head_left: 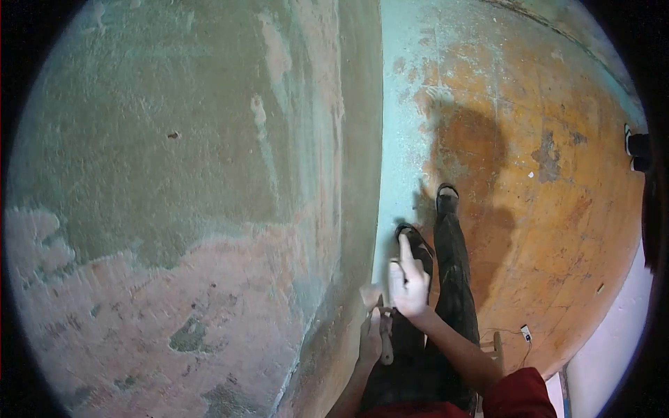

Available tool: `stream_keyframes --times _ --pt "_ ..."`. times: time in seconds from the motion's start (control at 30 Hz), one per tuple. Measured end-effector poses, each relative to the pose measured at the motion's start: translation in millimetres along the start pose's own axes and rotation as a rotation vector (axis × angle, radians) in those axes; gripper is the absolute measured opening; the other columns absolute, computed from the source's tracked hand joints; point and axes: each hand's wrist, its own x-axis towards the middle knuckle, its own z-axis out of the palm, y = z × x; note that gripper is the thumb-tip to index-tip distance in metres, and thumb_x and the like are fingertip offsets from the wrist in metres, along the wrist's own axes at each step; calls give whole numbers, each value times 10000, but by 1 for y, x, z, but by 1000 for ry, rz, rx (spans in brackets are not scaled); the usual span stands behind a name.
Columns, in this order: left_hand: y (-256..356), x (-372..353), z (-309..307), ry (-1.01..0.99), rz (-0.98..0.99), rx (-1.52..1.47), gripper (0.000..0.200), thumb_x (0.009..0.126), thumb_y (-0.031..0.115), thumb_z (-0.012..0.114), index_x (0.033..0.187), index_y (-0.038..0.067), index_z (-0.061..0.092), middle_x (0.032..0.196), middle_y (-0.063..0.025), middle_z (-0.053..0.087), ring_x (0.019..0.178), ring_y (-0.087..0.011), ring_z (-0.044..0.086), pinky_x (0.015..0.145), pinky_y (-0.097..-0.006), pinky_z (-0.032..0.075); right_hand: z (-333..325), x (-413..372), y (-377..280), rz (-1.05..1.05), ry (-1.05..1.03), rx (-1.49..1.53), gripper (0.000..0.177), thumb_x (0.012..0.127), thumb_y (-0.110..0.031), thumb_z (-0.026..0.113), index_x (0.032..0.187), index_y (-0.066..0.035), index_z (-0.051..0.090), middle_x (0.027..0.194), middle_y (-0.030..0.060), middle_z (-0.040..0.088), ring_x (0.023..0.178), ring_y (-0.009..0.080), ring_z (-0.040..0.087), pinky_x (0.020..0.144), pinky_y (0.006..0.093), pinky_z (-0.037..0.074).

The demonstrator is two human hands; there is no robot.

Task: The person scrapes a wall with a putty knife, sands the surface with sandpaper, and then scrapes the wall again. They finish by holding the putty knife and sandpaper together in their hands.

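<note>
My left hand [371, 343] is low in the view, beside my dark trouser leg and close to the wall. It is closed around a putty knife, whose blurred blade [371, 297] points up and whose handle [387, 348] hangs beside the fingers. My right hand [411, 287] is raised just to the right of the blade, bright and smeared by motion. One finger stretches forward and the others look partly bent; I see nothing in it. The wall [174, 195] on the left has grey-green plaster above and a rough pinkish area with patches below.
The worn orange floor [557, 230] has a pale turquoise strip [401, 125] along the wall. My sandalled feet [447, 191] stand there. Another person's foot [629, 143] shows at the right edge. A white socket-like object [525, 333] with a cord and a wooden piece [497, 345] lie lower right.
</note>
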Motion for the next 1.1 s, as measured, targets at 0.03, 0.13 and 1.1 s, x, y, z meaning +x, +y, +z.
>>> stream_keyframes --times 0.03,0.13,1.1 --pt "0 2 4 4 -5 -3 339 1062 285 421 1042 32 645 733 31 517 632 -60 453 586 -233 379 -11 -9 10 4 -5 -3 522 959 -90 576 1461 -18 452 890 188 654 755 284 622 751 403 461" --pt "10 8 16 -154 -24 -33 394 1081 325 364 1111 28 620 850 -14 571 761 -97 531 696 -250 437 -26 -35 25 -259 -62 -189 472 934 -81 570 1391 27 522 845 195 641 690 305 564 711 409 439" --pt "-78 2 -15 72 -58 176 313 1067 274 469 855 62 559 710 59 411 637 -43 375 579 -228 315 -13 -158 106 289 -548 -65 844 842 -84 573 1577 -41 160 1129 236 490 1029 404 546 909 445 451"
